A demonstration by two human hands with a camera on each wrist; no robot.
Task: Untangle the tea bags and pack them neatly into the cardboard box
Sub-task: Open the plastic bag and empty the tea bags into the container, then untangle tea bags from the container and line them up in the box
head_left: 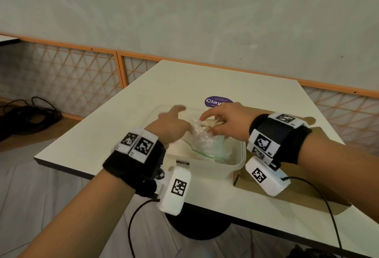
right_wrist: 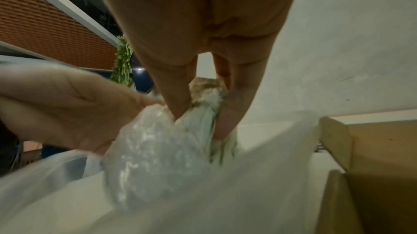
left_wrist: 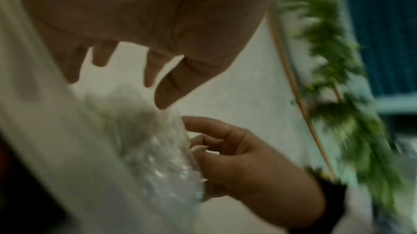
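- Both hands are over the clear plastic tub (head_left: 239,156) in the middle of the head view, working a crinkly plastic bag (head_left: 205,140) that stands up out of it.
- The right hand (head_left: 225,123) has thumb and fingers reaching down and pinching a bundle of tea bags (right_wrist: 206,106) at the bag's mouth; the right wrist view shows it squeezed between the fingertips (right_wrist: 178,106), pale paper with brownish tops.
- The left hand (head_left: 171,125) sits on the left of the bag; whether it really grips the plastic I can't tell. In the left wrist view its fingers (left_wrist: 167,95) hang loosely spread just above the plastic, and that picture is blurred.
- Key relation: the bundle sits directly under the right fingertips, its long axis roughly upright, tops towards the palm, the rest down inside the bag. The right hand is the nearer one.
- So the lift, I'd judge, wants to go straight up along that axis while the left hand keeps the bag down.
- The cardboard box (head_left: 303,192) lies open at lower right, just beside the tub, under the right wrist. A short trip.
- Risk, as I read it: the strings tangle and drag the whole clump or the bag out together.
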